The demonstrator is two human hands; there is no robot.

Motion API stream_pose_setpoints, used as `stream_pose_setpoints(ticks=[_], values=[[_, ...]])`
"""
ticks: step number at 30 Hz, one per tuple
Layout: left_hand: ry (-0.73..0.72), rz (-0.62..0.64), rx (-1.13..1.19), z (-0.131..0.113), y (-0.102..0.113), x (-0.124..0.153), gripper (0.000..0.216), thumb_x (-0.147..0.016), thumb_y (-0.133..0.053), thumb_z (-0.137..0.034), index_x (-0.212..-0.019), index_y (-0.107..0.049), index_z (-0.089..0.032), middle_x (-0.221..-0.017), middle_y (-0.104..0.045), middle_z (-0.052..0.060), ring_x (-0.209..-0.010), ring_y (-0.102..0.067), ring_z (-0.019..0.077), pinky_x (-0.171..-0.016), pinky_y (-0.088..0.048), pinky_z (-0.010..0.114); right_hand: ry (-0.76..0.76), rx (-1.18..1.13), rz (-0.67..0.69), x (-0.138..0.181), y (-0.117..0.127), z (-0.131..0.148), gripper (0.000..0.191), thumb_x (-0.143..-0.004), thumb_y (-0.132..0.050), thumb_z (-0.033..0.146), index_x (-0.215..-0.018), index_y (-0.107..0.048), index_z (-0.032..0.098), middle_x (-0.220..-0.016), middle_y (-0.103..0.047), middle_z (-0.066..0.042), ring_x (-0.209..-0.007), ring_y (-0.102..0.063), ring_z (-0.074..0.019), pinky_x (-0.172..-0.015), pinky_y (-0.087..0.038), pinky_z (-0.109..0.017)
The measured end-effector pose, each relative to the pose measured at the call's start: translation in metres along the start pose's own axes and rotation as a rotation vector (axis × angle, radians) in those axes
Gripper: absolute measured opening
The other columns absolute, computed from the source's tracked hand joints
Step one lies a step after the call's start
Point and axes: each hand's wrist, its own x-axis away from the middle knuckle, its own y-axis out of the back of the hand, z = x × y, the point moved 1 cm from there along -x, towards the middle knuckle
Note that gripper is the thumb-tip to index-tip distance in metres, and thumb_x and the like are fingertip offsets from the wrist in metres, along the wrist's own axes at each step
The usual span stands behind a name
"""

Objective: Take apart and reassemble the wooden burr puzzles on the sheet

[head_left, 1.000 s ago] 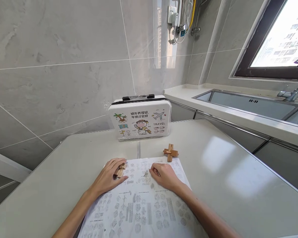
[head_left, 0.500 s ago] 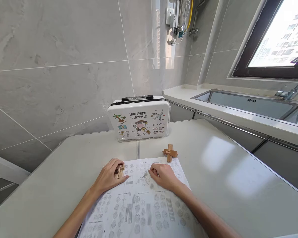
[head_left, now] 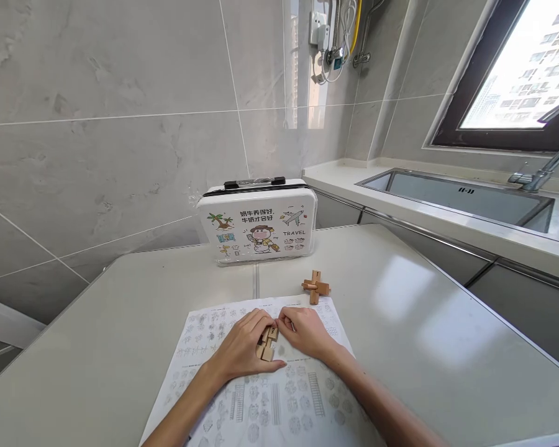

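Note:
My left hand [head_left: 245,347] is curled around a small bundle of wooden puzzle pieces [head_left: 266,343] held over the printed instruction sheet [head_left: 261,403]. Right beside it, my right hand [head_left: 307,332] pinches the top of the same wooden pieces with its fingertips. Both hands meet near the middle of the sheet. A finished wooden cross-shaped puzzle [head_left: 315,286] stands on the table just beyond the sheet's far right corner, apart from both hands.
A white illustrated case marked TRAVEL [head_left: 257,225] stands at the back of the grey table [head_left: 423,323] against the tiled wall. To the right, a steel sink [head_left: 461,198] with a faucet [head_left: 543,167] sits under a window.
My left hand has carried the wooden pieces from the sheet's left corner rightward to the middle. It now meets my right hand, which has stayed about where it was.

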Motion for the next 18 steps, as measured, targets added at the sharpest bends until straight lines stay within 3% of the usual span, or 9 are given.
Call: stream_pose_setpoints(ticks=[13,18], values=[[0.056,0.022,0.090,0.010,0.011,0.011,0.080,-0.067,-0.091,-0.064,-0.130,-0.060,-0.025,-0.121,-0.066,0.010,-0.110,-0.063,0.0323,-0.095,-0.054,0.046,-0.004,-0.027,0.000,0.002,-0.001,-0.001,0.029,-0.099,-0.059,0.023,-0.071,-0.052,0.023,-0.066,-0.064,0.002,-0.060,-0.058,-0.0154,-0.058,-0.029,-0.027],[0.076,0.038,0.069,0.023,0.019,0.021,0.080,-0.063,-0.094,-0.061,-0.128,-0.062,-0.026,-0.125,-0.063,0.010,-0.115,-0.061,0.0327,-0.098,-0.054,0.046,-0.008,-0.061,0.005,0.003,0.002,-0.001,0.024,-0.106,-0.052,0.028,-0.084,-0.062,0.023,-0.070,-0.067,0.002,-0.062,-0.061,-0.0160,-0.059,-0.032,-0.027]])
